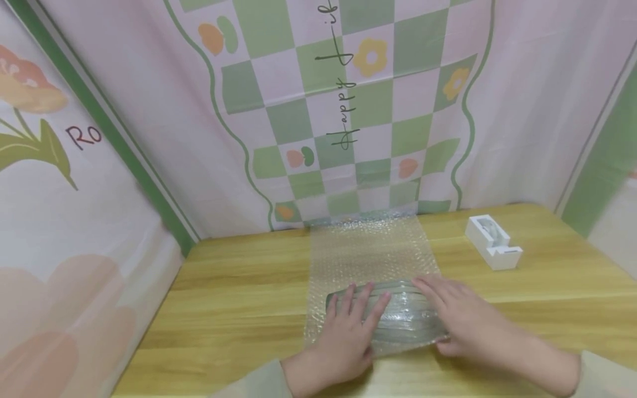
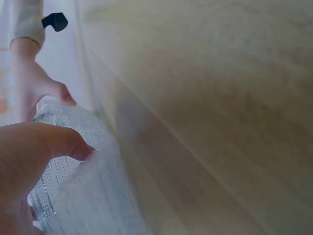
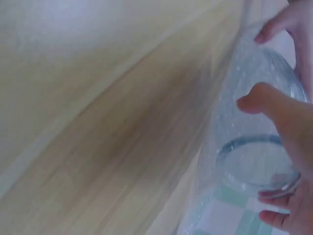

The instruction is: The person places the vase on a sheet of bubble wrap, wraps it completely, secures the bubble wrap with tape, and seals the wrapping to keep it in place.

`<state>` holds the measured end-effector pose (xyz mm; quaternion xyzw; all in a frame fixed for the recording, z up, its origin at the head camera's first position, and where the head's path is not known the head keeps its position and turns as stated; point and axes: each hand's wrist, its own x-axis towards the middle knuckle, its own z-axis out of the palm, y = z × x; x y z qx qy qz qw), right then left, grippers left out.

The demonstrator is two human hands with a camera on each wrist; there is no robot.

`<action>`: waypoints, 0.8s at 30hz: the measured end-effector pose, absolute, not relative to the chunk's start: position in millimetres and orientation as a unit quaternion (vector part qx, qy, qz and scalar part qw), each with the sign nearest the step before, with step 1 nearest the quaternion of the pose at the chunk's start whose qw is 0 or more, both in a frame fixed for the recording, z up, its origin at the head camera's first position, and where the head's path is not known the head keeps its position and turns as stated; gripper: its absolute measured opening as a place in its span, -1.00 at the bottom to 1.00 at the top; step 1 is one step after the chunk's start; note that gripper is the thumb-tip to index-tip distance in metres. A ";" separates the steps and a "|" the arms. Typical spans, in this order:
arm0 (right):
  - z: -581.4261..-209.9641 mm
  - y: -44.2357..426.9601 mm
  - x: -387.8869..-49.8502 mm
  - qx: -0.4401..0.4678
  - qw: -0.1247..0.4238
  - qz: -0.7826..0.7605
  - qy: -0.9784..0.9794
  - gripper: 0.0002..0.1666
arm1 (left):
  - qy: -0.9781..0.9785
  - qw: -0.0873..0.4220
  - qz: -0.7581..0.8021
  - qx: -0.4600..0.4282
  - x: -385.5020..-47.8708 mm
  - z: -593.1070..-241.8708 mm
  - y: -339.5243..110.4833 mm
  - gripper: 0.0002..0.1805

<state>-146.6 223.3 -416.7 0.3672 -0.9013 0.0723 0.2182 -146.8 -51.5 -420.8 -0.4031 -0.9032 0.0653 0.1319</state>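
Observation:
A clear ribbed glass vase (image 1: 405,315) lies on its side on the near part of a sheet of bubble wrap (image 1: 363,249), with film partly around it. My left hand (image 1: 345,340) holds the left part, fingers spread over the top; in the left wrist view its thumb presses the film's edge (image 2: 98,191) against the glass. My right hand (image 1: 468,320) grips the right end, fingers over the top and thumb low on the near side. The vase's round rim (image 3: 249,140) shows through the film in the right wrist view.
A white tape dispenser (image 1: 492,243) with a roll of clear tape stands at the back right of the wooden table (image 1: 239,298). The flat wrap reaches back to a patterned curtain (image 1: 368,121) along the table's far edge. Another curtain (image 1: 74,221) hangs at the left.

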 end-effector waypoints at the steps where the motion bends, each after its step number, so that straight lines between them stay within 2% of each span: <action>1: -416.6 220.9 -145.9 0.368 0.220 0.066 -0.901 0.53 | -0.902 0.134 0.064 -0.404 -147.2 -421.2 -51.8 0.23; 5: -417.6 212.1 -144.1 0.378 0.241 0.048 -0.892 0.59 | -0.901 0.133 0.062 -0.409 -147.9 -421.9 -52.1 0.23; 9: -418.8 207.0 -144.3 0.392 0.276 0.036 -0.877 0.57 | -0.901 0.131 0.059 -0.410 -148.7 -421.3 -52.1 0.22; 16: -419.6 198.4 -152.7 0.420 0.272 0.029 -0.866 0.62 | -0.908 0.096 0.065 -0.403 -150.8 -414.7 -51.4 0.24; 24: -419.5 198.3 -157.4 0.418 0.269 0.048 -0.866 0.56 | -0.923 0.045 0.048 -0.379 -152.9 -408.8 -47.6 0.44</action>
